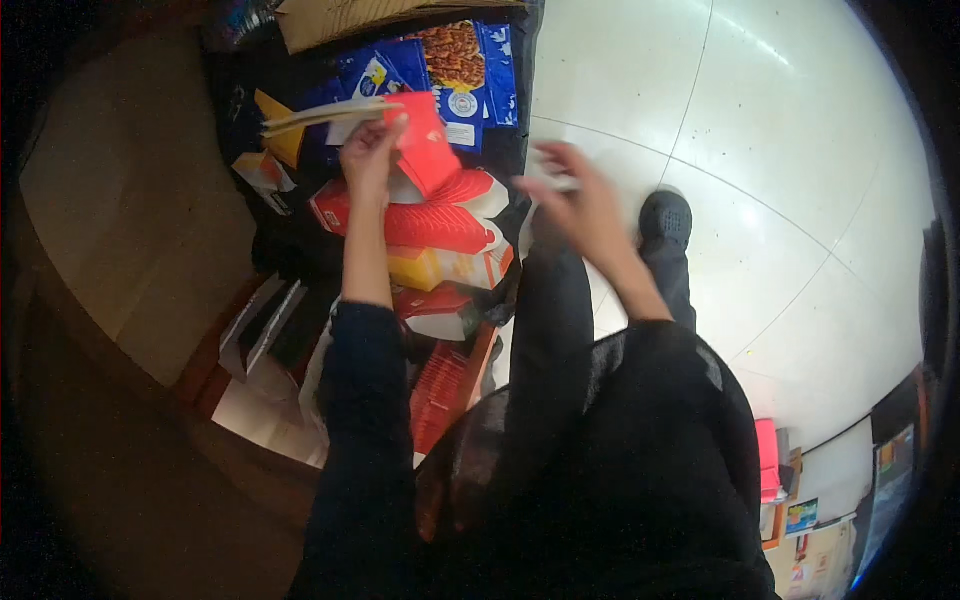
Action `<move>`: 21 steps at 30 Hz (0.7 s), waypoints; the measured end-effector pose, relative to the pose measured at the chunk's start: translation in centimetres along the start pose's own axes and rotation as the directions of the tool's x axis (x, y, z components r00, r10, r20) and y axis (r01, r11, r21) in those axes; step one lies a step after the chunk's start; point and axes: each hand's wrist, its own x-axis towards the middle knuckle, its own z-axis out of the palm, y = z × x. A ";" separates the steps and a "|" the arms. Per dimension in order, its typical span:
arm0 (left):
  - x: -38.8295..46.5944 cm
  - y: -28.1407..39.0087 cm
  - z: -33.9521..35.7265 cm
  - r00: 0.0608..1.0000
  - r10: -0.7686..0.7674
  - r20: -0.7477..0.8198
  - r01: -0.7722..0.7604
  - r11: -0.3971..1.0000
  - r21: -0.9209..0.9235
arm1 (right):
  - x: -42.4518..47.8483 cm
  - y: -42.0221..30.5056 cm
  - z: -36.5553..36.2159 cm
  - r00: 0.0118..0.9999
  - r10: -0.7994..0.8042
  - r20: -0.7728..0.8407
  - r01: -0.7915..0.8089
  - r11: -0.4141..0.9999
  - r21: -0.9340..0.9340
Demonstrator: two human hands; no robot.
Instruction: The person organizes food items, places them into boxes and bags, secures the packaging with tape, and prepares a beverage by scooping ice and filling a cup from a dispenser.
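My left hand (370,154) grips a flat red cardboard piece (427,139) together with a thin pale strip or stack (330,114) that sticks out to the left. Just below them lie folded red and white cartons (442,225), with a yellow and white carton (457,268) under those. Blue printed packets (457,82) lie behind the red piece. My right hand (562,176) is raised to the right, over the floor, and blurred; something whitish shows between its fingers, too unclear to name.
A brown corrugated cardboard piece (337,22) lies at the top. Small orange and white boxes (264,172) are at the left. Nearer my body, a wooden-edged tray or drawer (477,367) holds red packets (439,386). Tiled floor (750,165) and my shoe (666,217) are at the right.
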 end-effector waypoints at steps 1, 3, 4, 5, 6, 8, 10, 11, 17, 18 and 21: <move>-2.2 1.3 2.0 0.998 -0.045 0.041 0.048 0.995 -0.083 | 1.3 -0.7 2.0 0.992 -0.117 0.052 0.118 0.993 -0.011; -6.0 3.0 3.7 0.995 -0.052 0.090 0.076 0.953 -0.292 | 2.3 -3.4 6.3 0.972 -0.235 0.008 0.235 0.972 -0.017; -7.0 2.9 3.1 0.988 -0.089 0.128 0.131 0.919 -0.372 | 1.8 -4.2 6.4 0.974 -0.227 0.017 0.227 0.973 -0.029; -7.9 2.9 2.7 0.977 -0.122 0.174 0.188 0.874 -0.447 | 1.1 -5.1 6.2 0.976 -0.218 0.021 0.218 0.975 -0.044; -9.1 2.9 2.6 0.965 -0.162 0.206 0.246 0.829 -0.503 | 0.2 -6.1 5.9 0.978 -0.209 0.024 0.210 0.976 -0.064; -12.2 3.3 4.0 0.934 -0.218 0.282 0.350 0.713 -0.608 | -2.1 -7.0 3.7 0.962 -0.275 -0.011 0.274 0.961 -0.044; -16.1 5.9 6.4 0.905 -0.158 0.395 0.390 0.680 -0.621 | -4.2 -8.5 0.1 0.950 -0.307 -0.053 0.306 0.951 -0.030; -17.9 7.0 7.5 0.884 -0.126 0.450 0.413 0.663 -0.625 | -5.3 -9.0 -1.4 0.953 -0.290 -0.090 0.286 0.957 -0.049; -26.5 8.3 10.4 0.806 -0.088 0.586 0.535 0.533 -0.656 | -13.0 -13.6 -9.3 0.994 -0.086 -0.060 0.090 0.993 0.071; -27.8 10.8 10.8 0.847 0.002 0.532 0.375 0.708 -0.599 | -14.5 -14.3 -10.7 0.996 -0.043 -0.077 0.049 0.996 0.074; -31.7 17.0 10.4 0.932 0.167 0.323 -0.135 0.984 -0.120 | -18.5 -14.5 -14.7 0.982 -0.029 -0.186 0.038 0.998 0.045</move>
